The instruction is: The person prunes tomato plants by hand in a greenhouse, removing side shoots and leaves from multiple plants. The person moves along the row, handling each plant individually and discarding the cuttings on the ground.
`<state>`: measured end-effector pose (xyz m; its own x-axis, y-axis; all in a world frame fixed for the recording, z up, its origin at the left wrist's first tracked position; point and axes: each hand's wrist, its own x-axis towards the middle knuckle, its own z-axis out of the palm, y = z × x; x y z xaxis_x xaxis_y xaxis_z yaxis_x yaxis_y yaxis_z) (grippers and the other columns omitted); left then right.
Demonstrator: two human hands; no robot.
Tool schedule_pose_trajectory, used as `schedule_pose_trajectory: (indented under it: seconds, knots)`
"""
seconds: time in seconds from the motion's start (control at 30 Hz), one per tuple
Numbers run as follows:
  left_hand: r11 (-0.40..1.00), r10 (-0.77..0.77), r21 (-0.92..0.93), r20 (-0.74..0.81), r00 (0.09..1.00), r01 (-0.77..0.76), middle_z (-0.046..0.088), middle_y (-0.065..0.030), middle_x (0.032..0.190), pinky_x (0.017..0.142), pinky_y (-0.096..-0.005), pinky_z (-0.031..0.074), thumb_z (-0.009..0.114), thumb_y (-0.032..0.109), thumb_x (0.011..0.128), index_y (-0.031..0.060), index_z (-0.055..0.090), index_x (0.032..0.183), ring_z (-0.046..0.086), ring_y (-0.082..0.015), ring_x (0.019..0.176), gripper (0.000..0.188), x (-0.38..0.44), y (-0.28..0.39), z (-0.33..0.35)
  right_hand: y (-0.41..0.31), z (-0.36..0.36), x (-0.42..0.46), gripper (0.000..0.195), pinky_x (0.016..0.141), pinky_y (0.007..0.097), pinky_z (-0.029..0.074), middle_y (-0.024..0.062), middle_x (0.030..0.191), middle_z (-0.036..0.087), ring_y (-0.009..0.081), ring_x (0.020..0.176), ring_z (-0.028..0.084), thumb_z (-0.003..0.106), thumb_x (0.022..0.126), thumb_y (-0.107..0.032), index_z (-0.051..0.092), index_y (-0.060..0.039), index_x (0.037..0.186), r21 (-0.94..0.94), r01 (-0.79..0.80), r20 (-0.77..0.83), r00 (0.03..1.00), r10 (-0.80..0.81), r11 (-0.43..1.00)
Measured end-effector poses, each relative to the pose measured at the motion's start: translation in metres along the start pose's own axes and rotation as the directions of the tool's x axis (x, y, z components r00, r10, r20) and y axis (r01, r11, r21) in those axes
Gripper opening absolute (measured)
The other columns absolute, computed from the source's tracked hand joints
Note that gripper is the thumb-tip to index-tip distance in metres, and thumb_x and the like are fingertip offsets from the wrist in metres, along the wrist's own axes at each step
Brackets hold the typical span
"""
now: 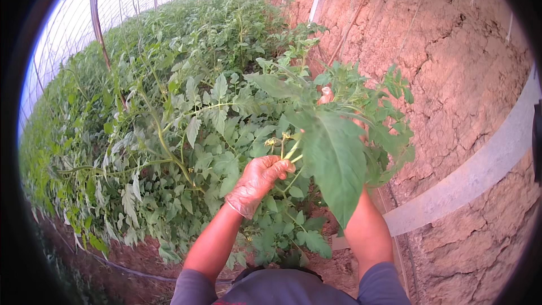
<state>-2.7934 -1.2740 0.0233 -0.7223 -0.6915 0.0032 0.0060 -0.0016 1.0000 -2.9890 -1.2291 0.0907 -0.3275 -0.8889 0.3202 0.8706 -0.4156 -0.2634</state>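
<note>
My left hand [259, 180], in a thin clear plastic glove, pinches a pale green tomato stem [292, 151] between thumb and fingers. Just above those fingers are small yellow tomato flowers [271, 141]. A large tomato leaf [336, 152] hangs in front of my right forearm and covers most of my right hand. Only a gloved bit of my right hand [326, 95] shows past the leaf, among the upper shoots. What its fingers hold is hidden. More tomato foliage [391, 135] spreads out to the right of that hand.
Dense tomato plants [169, 59] fill the left and far side, with a bent bare stem [163, 140] among them. A cracked earthen wall [457, 72] rises on the right, crossed by a pale curved strip [457, 197]. A dark hose [131, 270] runs along the soil.
</note>
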Motion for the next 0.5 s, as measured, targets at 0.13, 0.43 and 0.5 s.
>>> schedule_pose_trajectory:
  seconds: [0.13, 0.43, 0.5]
  knots:
    - [0.990, -0.003, -0.141, -0.020, 1.000, 0.000, 0.064, 0.0031, 0.090, 0.063, -0.0197, 0.042, 0.061, 0.029, 0.102, 0.0026, 0.070, 0.114, 0.049, -0.0040, 0.068, 0.031, -0.002, -0.006, 0.007, 0.008, -0.009, -0.004, 0.048, 0.109, 0.0519, 0.041, 0.0133, 0.126, 0.061, 0.0351, 0.118, 0.057, 0.050, 0.099, -0.042, 0.054, -0.0053, 0.131, -0.113, 0.022, 0.071, 0.997, -0.014, 0.993]
    - [0.976, 0.188, -0.016, -0.436, 0.880, -0.216, 0.065, -0.0022, 0.120, 0.087, -0.0256, 0.048, 0.064, 0.019, 0.100, 0.0035, 0.055, 0.140, 0.060, -0.0095, 0.094, 0.044, -0.046, -0.046, -0.019, 0.042, -0.017, -0.074, 0.054, 0.114, 0.0397, 0.034, 0.0152, 0.143, 0.051, 0.0262, 0.127, 0.050, 0.046, 0.105, -0.034, 0.039, -0.0003, 0.147, -0.840, 0.320, 0.261, 0.946, -0.191, 0.438]
    - [0.946, 0.309, 0.231, -0.440, 0.843, -0.226, 0.064, -0.0027, 0.126, 0.093, -0.0285, 0.047, 0.066, 0.017, 0.098, 0.0052, 0.058, 0.137, 0.059, -0.0103, 0.103, 0.041, -0.071, -0.059, -0.050, 0.044, -0.006, -0.095, 0.058, 0.113, 0.0434, 0.036, 0.0195, 0.143, 0.051, 0.0305, 0.130, 0.050, 0.048, 0.104, -0.037, 0.039, 0.0008, 0.147, -0.852, 0.479, 0.440, 0.874, -0.209, 0.211]
